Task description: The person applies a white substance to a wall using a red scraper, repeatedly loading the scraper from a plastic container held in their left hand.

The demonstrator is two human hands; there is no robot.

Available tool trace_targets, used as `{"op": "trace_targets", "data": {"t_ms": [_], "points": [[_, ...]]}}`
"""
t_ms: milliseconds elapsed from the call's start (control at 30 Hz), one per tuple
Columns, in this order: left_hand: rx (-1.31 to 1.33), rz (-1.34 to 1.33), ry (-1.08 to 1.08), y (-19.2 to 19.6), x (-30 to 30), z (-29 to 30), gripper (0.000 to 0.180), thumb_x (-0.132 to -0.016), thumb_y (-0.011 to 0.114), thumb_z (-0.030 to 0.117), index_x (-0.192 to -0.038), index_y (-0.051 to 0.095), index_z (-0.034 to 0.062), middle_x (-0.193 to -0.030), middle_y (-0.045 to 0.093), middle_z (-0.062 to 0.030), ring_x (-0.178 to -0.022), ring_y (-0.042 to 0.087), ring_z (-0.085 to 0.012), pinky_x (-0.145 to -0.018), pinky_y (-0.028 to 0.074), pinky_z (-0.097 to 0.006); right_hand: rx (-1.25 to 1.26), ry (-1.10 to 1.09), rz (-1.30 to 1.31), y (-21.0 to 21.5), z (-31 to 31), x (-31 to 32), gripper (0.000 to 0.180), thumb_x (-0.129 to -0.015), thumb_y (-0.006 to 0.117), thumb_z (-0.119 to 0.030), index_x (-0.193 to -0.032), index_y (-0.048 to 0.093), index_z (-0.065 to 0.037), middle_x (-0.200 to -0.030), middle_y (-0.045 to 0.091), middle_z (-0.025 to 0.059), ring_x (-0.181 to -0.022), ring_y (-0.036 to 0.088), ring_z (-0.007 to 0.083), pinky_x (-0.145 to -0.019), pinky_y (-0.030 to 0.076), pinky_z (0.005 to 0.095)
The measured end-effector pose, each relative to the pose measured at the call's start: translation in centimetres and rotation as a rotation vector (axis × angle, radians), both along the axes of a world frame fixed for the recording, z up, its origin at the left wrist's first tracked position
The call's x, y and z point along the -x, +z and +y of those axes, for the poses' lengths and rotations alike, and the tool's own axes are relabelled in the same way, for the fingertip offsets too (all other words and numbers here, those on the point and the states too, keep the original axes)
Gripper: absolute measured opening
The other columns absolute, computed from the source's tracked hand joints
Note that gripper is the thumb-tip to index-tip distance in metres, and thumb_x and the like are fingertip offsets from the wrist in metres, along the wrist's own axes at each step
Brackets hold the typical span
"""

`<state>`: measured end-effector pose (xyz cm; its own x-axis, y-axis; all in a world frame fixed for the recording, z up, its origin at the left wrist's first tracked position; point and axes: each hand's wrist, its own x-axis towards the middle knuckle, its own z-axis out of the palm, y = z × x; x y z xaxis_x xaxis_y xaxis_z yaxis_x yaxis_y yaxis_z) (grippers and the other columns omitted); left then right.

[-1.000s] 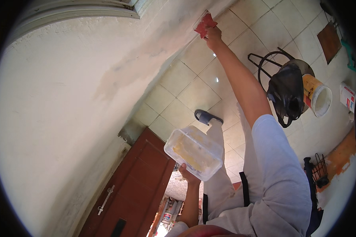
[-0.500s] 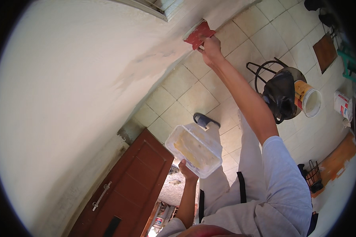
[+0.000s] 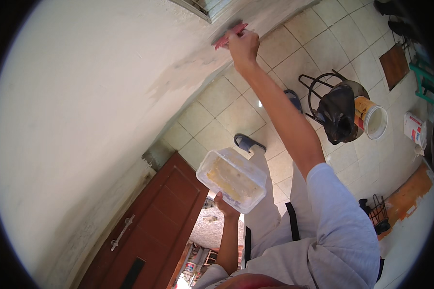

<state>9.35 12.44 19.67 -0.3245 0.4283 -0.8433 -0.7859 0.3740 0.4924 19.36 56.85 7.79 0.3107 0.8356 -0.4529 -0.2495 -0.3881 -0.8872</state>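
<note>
My right hand (image 3: 245,48) grips a red putty spreader (image 3: 223,41) by its back. The spreader is tilted, its blade edge against the white wall (image 3: 96,96), just below a window frame (image 3: 193,8). A greyish, uneven patch (image 3: 185,70) runs along the wall beside it. Lower down, my left hand (image 3: 225,206) holds a translucent plastic tub (image 3: 256,193) from below and the side, thumb on its outer wall. A pale yellowish paste (image 3: 226,180) lies smeared over the tub's bottom.
A stool (image 3: 357,89) with a black bag (image 3: 340,113) and a yellow-and-white bucket (image 3: 375,123) stands to the right. Beyond are a white packet (image 3: 413,127) and a green stool (image 3: 423,82). A brown door (image 3: 154,221) is at lower left. Sandals (image 3: 250,143) are on my feet on the tiles.
My right hand has moved a little left along the wall with the spreader, which now tilts more edge-on. The tub has shifted slightly left and up. A second sandal now shows.
</note>
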Motion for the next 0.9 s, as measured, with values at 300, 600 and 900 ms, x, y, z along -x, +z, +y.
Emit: {"op": "trace_targets", "data": {"t_ms": [300,600,900], "points": [[0.009,0.028,-0.049,0.0,-0.5,0.2,0.083,-0.075,0.066,0.046,-0.141,0.038,0.0028,-0.129,0.052,-0.0121,-0.119,0.052,-0.0305,-0.099,0.045,-0.042,0.01,-0.089,-0.164,-5.0,-7.6,-3.3,0.016,-0.088,0.065,-0.012,-0.093,0.068,0.003,-0.085,0.071,0.0105,-0.072,0.065,0.0138,-0.064,0.051,0.031],[0.011,0.041,-0.043,-0.1,-0.7,-1.0,0.081,-0.077,0.063,0.046,-0.141,0.039,0.0034,-0.13,0.052,-0.0105,-0.12,0.051,-0.029,-0.1,0.044,-0.041,-0.016,-0.06,-0.139,1.5,-3.5,4.2,0.021,-0.084,0.065,-0.018,-0.087,0.069,0.003,-0.07,0.07,0.0101,-0.064,0.065,0.0226,-0.066,0.05,0.0365],[0.01,0.064,-0.067,0.8,-0.2,0.2,0.081,-0.077,0.062,0.047,-0.141,0.039,0.0035,-0.132,0.051,-0.011,-0.121,0.051,-0.0292,-0.1,0.044,-0.041,-0.08,-0.026,-0.049,-1.9,-10.4,2.3,0.014,-0.091,0.064,-0.01,-0.094,0.068,0.003,-0.087,0.07,0.0075,-0.073,0.064,0.0132,-0.07,0.053,0.03]]}}
